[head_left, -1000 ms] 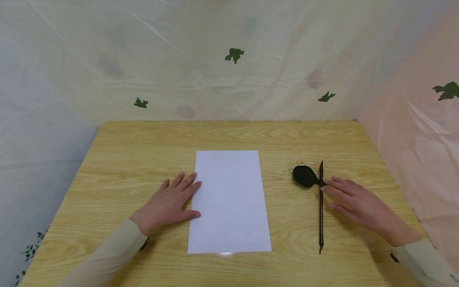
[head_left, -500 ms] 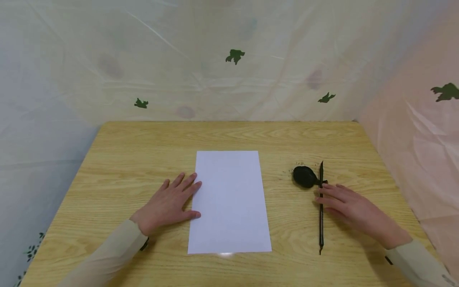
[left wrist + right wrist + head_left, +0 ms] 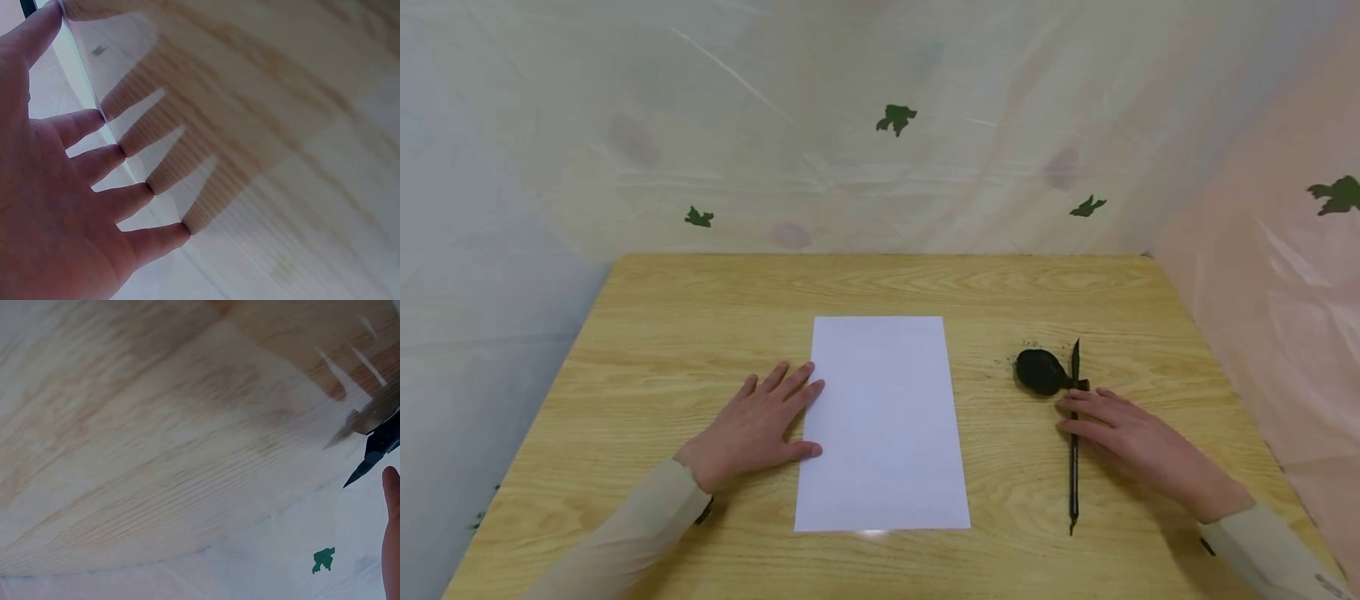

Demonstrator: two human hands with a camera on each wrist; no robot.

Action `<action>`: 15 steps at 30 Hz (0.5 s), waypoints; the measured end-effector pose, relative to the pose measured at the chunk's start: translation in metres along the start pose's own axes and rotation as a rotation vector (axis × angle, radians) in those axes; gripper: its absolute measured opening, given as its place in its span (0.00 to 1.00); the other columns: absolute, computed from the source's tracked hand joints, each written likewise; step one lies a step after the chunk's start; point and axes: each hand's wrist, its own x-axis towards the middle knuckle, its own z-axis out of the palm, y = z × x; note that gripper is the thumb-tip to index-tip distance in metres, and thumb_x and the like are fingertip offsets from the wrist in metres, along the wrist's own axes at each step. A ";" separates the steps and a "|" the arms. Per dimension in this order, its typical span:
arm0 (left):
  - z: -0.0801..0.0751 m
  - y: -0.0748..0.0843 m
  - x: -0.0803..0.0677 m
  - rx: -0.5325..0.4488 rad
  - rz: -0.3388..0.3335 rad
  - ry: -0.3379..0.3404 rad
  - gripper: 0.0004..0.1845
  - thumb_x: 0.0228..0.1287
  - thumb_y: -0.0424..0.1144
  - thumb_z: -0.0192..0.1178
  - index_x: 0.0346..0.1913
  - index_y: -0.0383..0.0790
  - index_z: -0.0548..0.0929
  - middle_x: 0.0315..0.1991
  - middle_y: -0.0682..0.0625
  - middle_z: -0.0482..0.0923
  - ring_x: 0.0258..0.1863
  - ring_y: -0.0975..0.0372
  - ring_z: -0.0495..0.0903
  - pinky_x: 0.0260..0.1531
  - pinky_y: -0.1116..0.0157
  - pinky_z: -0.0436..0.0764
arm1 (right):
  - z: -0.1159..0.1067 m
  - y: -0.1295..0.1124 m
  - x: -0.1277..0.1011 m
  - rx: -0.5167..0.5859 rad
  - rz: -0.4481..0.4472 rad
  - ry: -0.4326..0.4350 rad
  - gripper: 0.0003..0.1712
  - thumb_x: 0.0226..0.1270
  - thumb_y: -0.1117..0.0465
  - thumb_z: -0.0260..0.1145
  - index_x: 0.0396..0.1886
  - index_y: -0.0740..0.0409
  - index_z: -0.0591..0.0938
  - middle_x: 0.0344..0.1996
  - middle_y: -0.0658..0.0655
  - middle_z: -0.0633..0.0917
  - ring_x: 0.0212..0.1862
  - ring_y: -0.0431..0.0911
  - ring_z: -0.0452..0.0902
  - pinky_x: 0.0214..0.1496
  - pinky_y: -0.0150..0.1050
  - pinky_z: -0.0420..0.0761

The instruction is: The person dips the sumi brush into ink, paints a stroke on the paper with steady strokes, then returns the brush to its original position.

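The right wrist view shows mostly the table (image 3: 144, 437), a light wood surface with fine grain lines, blurred in places; its curved edge runs from the lower left up to the right side. Below this edge lies a pale sheet (image 3: 237, 575) with a small green leaf print (image 3: 323, 559) on it. At the right border a black pointed tip (image 3: 375, 453) of a tool comes in, its point directed down and to the left; just below it one finger (image 3: 392, 531) of the hand is seen, straight, along the picture edge; whether it touches the tool cannot be told here.
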 end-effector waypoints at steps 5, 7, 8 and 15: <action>0.000 0.000 0.000 0.012 0.000 -0.003 0.48 0.67 0.68 0.61 0.81 0.44 0.62 0.83 0.44 0.50 0.80 0.40 0.49 0.69 0.30 0.57 | 0.000 -0.001 0.001 0.011 -0.015 0.007 0.34 0.89 0.52 0.31 0.58 0.56 0.86 0.63 0.62 0.81 0.72 0.49 0.69 0.81 0.36 0.49; 0.000 0.001 0.000 0.009 -0.003 -0.007 0.48 0.67 0.68 0.62 0.81 0.44 0.62 0.83 0.44 0.50 0.81 0.40 0.49 0.69 0.30 0.57 | 0.000 -0.001 0.001 0.004 -0.022 0.009 0.34 0.89 0.53 0.31 0.58 0.56 0.86 0.63 0.62 0.81 0.73 0.48 0.67 0.81 0.36 0.48; 0.000 0.001 0.000 0.007 -0.001 -0.005 0.48 0.67 0.68 0.61 0.81 0.44 0.62 0.83 0.44 0.51 0.80 0.40 0.49 0.69 0.30 0.57 | 0.000 -0.001 0.001 -0.004 -0.025 0.007 0.34 0.89 0.53 0.31 0.57 0.56 0.86 0.63 0.63 0.81 0.73 0.48 0.67 0.81 0.36 0.48; 0.000 0.001 0.000 0.005 0.001 0.004 0.48 0.67 0.69 0.61 0.81 0.44 0.63 0.83 0.44 0.51 0.80 0.39 0.49 0.69 0.30 0.57 | 0.000 -0.002 0.002 -0.076 -0.029 -0.030 0.39 0.88 0.53 0.25 0.53 0.54 0.87 0.62 0.61 0.82 0.63 0.57 0.76 0.81 0.35 0.45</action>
